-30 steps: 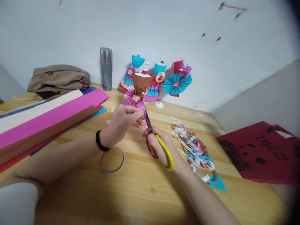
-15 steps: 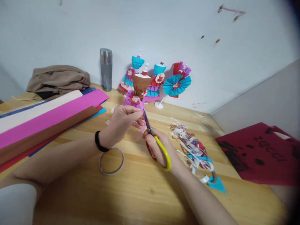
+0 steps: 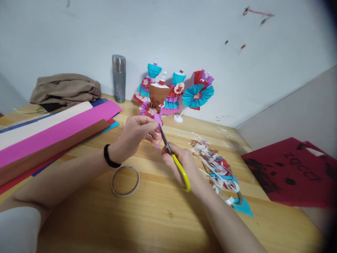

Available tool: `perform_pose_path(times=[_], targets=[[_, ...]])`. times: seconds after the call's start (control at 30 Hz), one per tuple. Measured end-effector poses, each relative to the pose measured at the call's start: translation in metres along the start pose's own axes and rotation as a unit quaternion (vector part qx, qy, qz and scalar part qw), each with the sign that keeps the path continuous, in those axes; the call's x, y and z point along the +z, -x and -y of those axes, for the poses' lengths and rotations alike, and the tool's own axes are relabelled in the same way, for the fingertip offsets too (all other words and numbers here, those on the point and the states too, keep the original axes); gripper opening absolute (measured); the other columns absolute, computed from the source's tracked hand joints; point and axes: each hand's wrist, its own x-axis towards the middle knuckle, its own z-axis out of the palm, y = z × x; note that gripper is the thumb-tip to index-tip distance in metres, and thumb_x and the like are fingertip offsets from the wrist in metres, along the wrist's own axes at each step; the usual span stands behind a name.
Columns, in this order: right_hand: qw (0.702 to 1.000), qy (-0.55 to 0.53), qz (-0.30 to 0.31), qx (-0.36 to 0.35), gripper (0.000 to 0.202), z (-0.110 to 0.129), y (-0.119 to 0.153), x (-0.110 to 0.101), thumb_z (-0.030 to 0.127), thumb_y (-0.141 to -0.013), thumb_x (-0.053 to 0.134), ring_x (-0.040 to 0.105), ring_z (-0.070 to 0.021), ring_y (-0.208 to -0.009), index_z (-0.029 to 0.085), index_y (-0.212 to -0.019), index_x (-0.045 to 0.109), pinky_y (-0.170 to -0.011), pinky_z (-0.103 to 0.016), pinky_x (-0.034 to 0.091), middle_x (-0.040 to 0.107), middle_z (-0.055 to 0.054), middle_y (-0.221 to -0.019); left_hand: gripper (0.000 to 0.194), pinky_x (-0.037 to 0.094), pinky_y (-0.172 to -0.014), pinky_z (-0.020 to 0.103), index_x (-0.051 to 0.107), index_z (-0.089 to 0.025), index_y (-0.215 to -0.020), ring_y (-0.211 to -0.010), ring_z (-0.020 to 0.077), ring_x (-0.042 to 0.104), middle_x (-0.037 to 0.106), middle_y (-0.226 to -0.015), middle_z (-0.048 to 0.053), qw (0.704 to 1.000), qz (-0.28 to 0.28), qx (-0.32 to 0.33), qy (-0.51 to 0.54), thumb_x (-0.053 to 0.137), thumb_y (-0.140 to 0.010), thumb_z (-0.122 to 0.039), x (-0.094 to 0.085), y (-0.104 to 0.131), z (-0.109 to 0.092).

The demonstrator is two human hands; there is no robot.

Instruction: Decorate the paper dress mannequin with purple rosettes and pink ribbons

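Note:
My left hand [image 3: 139, 133] pinches a small piece of purple paper [image 3: 158, 119] between thumb and fingers. Yellow-handled scissors [image 3: 181, 172] are held in my right hand [image 3: 181, 160], their blades pointing up and away against the purple paper at my left fingertips. A thin purple strip [image 3: 158, 144] dangles below the blades. Just behind my hands stands a small dress form with a brown paper top [image 3: 159, 94] and a flower with a brown and purple pleated ring [image 3: 151, 110]; its lower part is hidden by my left hand.
Three more paper-dressed forms stand by the wall, one with a blue rosette [image 3: 198, 96]. A tape roll [image 3: 125, 195] lies in front. Coloured paper sheets [image 3: 60, 135], a flask [image 3: 119, 79] and brown cloth [image 3: 65, 89] are left; paper scraps [image 3: 216, 165] and a red bag [image 3: 292, 175] right.
Both hands have shifted slightly left. More of the purple paper shows above my left fingertips, and the scissor blades have moved along with it.

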Motion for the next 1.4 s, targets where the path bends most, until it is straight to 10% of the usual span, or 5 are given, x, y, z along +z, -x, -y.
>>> perform_pose_path(times=[1.4], targets=[[1.0, -0.009, -0.024, -0.009, 0.036, -0.002, -0.002, 0.003, 0.048, -0.093, 0.046, 0.042, -0.0108, -0.05, 0.02, -0.071, 0.051, -0.05, -0.024, 0.032, 0.048, 0.002, -0.058, 0.02, 0.051, -0.05, 0.02, 0.066, -0.011, -0.067, -0.053, 0.0115, 0.062, 0.066, -0.06, 0.005, 0.999, 0.025, 0.001, 0.029, 0.064, -0.074, -0.03, -0.005, -0.002, 0.003]])
